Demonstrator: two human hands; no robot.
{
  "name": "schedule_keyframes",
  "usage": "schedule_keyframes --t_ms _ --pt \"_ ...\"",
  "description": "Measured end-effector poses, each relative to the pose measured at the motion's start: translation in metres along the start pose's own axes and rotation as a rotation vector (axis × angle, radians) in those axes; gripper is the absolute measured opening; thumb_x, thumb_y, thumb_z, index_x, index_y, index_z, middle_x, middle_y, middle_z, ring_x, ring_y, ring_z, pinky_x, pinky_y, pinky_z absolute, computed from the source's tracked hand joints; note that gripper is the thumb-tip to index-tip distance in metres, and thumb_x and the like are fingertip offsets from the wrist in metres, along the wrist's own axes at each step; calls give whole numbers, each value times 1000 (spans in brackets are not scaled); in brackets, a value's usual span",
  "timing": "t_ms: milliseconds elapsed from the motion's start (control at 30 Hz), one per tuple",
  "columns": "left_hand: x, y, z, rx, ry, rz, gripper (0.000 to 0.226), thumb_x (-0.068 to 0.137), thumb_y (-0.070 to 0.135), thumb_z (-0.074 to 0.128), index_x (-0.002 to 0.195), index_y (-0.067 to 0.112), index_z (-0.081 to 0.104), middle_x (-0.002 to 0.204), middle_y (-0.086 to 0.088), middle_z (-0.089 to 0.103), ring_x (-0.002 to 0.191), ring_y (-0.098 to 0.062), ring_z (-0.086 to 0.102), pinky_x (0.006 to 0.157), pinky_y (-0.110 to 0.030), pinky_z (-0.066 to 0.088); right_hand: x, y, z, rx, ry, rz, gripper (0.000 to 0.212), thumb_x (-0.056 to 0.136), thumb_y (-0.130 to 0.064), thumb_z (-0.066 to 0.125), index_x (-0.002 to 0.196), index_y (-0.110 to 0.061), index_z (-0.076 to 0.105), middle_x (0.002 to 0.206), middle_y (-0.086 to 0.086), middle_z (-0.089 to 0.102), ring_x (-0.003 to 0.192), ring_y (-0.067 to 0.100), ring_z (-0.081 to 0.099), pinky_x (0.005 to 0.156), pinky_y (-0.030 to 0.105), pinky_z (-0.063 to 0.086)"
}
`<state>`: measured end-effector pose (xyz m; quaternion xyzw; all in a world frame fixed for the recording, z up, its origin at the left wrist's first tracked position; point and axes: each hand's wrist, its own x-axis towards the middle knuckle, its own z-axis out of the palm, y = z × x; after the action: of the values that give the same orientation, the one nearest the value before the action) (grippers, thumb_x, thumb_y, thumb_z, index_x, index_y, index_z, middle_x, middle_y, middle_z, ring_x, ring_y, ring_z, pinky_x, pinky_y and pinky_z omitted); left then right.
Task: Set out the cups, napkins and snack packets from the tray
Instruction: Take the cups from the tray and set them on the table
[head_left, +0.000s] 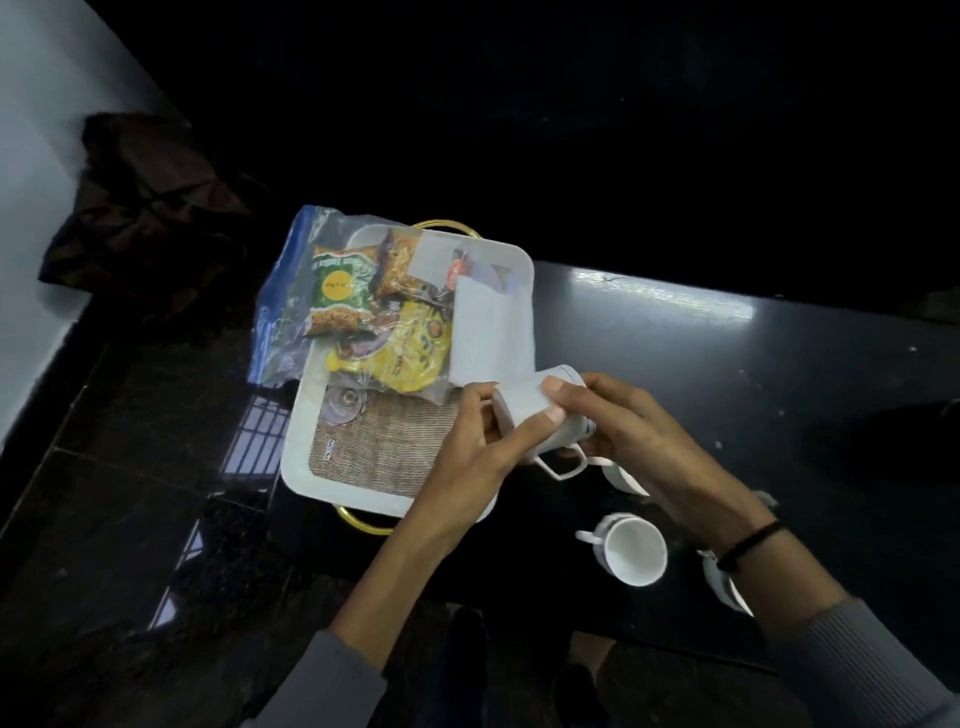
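Observation:
A white tray (298, 457) with gold handles sits on the dark table. It holds a clear bag of snack packets (353, 296) and white napkins (485, 332). Both hands grip a white cup (524, 402) lying on its side just above the tray's right edge, handle pointing down. My left hand (467, 457) clasps its lower end and my right hand (623, 431) its upper side. An upright white cup (631, 551) stands on the table near me. Two more cups (626, 478) (727, 587) are partly hidden under my right arm.
A woven mat (384, 452) lines the tray's near half, with a small clear glass piece (345, 410) on it. A dark bag (140, 208) lies on the floor at the left, by a pale wall. The black table (727, 364) stretches away to the right.

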<state>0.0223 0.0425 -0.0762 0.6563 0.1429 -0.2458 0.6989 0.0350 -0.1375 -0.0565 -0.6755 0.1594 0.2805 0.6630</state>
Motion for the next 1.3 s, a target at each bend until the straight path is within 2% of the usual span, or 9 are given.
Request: schedule_keyframes --t_ms 100,167,367,467,533,633,733,1033,1300 --pt "7 2 33 136 -98 9 62 73 63 79 122 34 54 120 8 71 111 -8 69 91 -34 58 -18 -2 -39 -23 72 -31 44 84 -54 75 116 -25 71 110 1 78 104 25 75 97 50 56" --pt "10 4 55 265 -155 41 64 74 66 77 128 42 51 124 15 68 115 -2 66 101 -36 54 -32 0 -68 -44 121 -60 46 80 -52 79 118 -27 70 112 -2 78 104 18 74 95 43 57" --pt "11 8 115 586 -227 140 73 86 51 70 147 43 31 142 19 52 123 -1 56 104 -42 52 -61 16 -141 -294 295 -81 60 74 -47 86 125 -31 62 120 -6 66 102 13 69 67 22 61" --pt "11 5 134 661 -229 162 66 90 45 68 146 40 33 141 17 53 124 -4 55 107 -41 49 -67 29 -167 -479 368 -93 66 71 -47 88 128 -30 60 120 -11 64 104 10 65 84 27 58" --pt "11 0 147 711 -238 174 62 91 45 67 145 41 35 139 18 55 123 -3 56 106 -40 48 -70 40 -179 -586 411 -130 66 71 -41 89 128 -26 60 122 -19 60 102 4 62 85 23 50" --pt "9 -7 155 733 -248 154 58 94 42 65 144 39 37 137 19 57 122 -2 56 105 -43 49 -70 54 -185 -760 400 -155 61 71 -34 89 122 -19 60 122 -20 55 106 9 57 86 30 47" --pt "7 -15 163 779 -265 141 56 95 39 65 144 36 39 136 18 58 123 -2 55 105 -42 49 -70 73 -187 -882 378 -123 59 71 -33 85 122 -21 58 121 -6 61 107 23 61 84 38 50" --pt "2 -25 167 840 -266 97 50 95 35 65 141 33 46 128 14 63 121 -5 58 104 -45 50 -70 106 -168 -1036 353 -162 63 72 -37 77 129 -29 52 125 -8 55 113 20 58 71 31 46" --pt "-5 -28 161 822 -250 111 41 96 32 65 135 31 54 123 14 68 118 -1 61 101 -40 53 -73 104 -156 -1112 313 -107 71 77 -38 80 140 -26 48 134 -4 52 117 26 55 83 38 51"
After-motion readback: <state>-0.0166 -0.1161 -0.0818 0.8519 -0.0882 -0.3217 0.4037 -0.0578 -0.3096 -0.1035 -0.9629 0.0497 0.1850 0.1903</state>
